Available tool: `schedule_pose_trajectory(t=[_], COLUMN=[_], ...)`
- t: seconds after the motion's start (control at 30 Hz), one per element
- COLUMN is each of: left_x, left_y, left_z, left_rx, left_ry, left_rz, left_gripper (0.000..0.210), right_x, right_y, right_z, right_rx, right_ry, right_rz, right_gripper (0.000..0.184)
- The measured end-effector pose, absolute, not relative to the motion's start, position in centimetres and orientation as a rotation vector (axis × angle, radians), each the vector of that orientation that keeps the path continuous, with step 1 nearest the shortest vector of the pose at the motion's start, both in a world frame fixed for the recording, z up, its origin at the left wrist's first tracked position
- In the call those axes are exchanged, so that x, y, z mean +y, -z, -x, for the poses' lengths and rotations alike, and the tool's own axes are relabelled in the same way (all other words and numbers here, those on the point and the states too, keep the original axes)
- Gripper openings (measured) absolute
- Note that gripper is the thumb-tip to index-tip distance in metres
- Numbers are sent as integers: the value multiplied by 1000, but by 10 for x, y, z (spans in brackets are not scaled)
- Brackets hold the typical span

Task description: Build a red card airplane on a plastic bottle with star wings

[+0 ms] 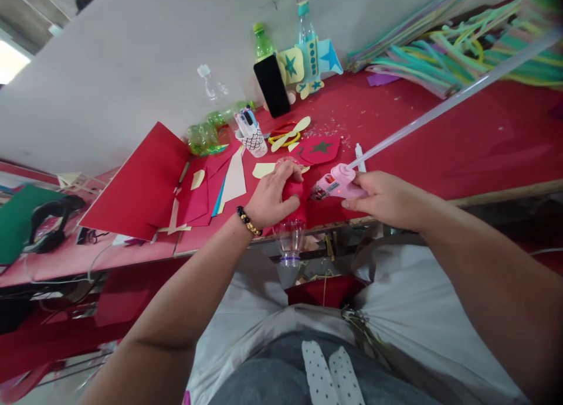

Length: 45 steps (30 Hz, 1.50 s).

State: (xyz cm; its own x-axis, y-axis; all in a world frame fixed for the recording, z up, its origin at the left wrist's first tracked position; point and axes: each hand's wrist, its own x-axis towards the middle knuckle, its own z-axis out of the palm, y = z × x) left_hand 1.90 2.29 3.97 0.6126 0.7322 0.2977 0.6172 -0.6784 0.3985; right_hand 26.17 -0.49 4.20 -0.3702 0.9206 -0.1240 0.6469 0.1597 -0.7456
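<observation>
My left hand [275, 195] is closed around a clear plastic bottle [290, 241] wrapped with a red band. The bottle lies at the table's front edge, its purple-ringed neck toward me. In my right hand [382, 197] is a pink hot glue gun [338, 182], its nozzle pointing left at the red band, close to it; whether they touch I cannot tell. A long translucent glue stick [440, 109] sticks out of the gun's back toward the upper right. Just beyond the bottle lies a red paper piece with a dark star [322, 149].
Behind stand a cup of pens [254, 142], a black phone [271, 87], and a decorated bottle [308, 50]. Yellow-handled scissors [285, 138] lie nearby. Paper scraps [233, 182] and a red board [141, 185] are on the left, balloon-like strips [440, 59] at the back right.
</observation>
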Motion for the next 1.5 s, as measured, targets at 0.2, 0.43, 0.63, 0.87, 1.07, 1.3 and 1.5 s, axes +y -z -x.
schedule_pose_trajectory(t=[0.2, 0.43, 0.63, 0.87, 1.07, 1.3, 1.5], left_x=[22, 22, 23, 23, 23, 23, 22], left_y=[-40, -40, -40, -40, -40, -41, -41], left_z=[-19, -19, -19, -19, -18, -19, -20], left_rx=[1114, 1112, 1114, 1101, 1106, 1100, 1091], left_ry=[-639, -634, -641, -642, -650, -648, -654], left_rz=[-2587, -2593, -2592, -2585, -2579, -2577, -2572], left_gripper=[31, 32, 31, 31, 31, 31, 31], right_x=[-5, -10, -17, -14, -18, -16, -16], right_y=[-46, -48, -49, -46, -47, -47, -47], right_z=[-261, -265, -268, -264, -271, -270, -278], right_rx=[-2081, -2105, -2081, -2066, -2087, -2048, -2068], right_ry=[-1044, -1097, -1207, -1188, -1287, -1267, -1331], right_rz=[1522, 1472, 1463, 1442, 1412, 1442, 1406], right_gripper=[26, 13, 10, 12, 14, 13, 19])
